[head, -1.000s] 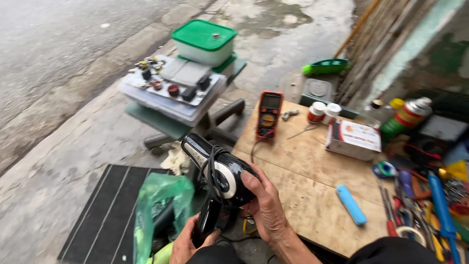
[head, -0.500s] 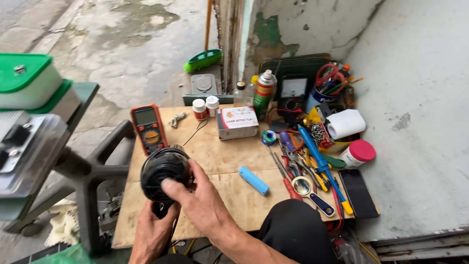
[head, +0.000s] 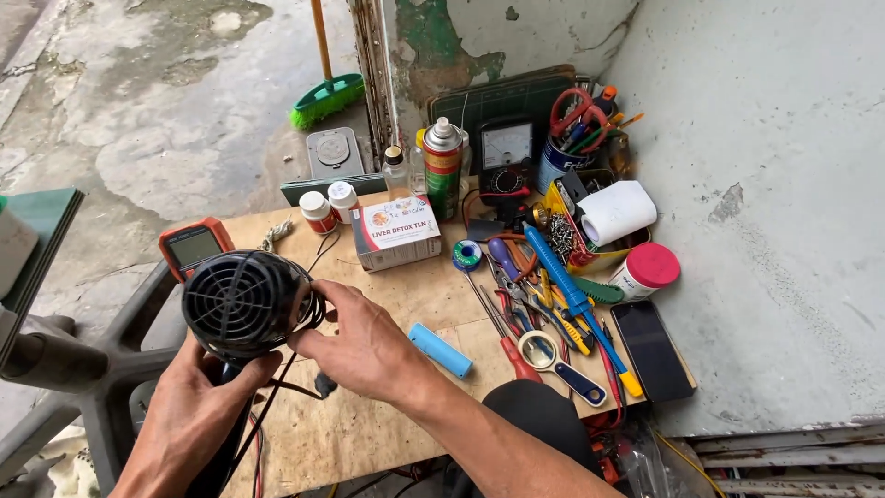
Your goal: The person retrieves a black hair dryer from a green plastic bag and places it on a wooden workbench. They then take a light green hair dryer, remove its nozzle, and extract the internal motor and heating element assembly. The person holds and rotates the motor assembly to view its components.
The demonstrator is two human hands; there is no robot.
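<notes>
**Hair dryer turned grille-up over the board's left edge**

Since the earlier frames our view has swung right, so the green-lidded stand has slipped out at the left and the wall-side clutter now fills the frame; the black hair dryer (head: pixel 241 304) has turned its round rear grille up toward us.

Our left hand (head: pixel 189 420) is wrapped around the dryer's handle from below, clenched on it, which keeps the body steady. Our right hand (head: pixel 364 343) presses against the side of the housing, fingers curled on the black cord (head: pixel 304 387) looped around it, seemingly to keep the loops from slipping off. The dryer hangs above the left edge of the wooden board (head: pixel 369 433), not resting on it.

An orange multimeter (head: pixel 192 247) lies at the board's far left corner, just behind the dryer. A blue cylinder (head: pixel 441 350) lies near the middle, close to our right wrist. Along the far edge stand two small white bottles (head: pixel 330 210), a white carton (head: pixel 396 232) and a spray can (head: pixel 443 168). Screwdrivers and pliers (head: pixel 544 295) crowd the right edge, with a magnifier (head: pixel 542 350) and a dark phone (head: pixel 651 349) toward the near right corner.

The board sits low on rough, stained concrete (head: pixel 157 120), against a flaking wall (head: pixel 756 184), with a green broom (head: pixel 327 97) leaning beyond.
</notes>
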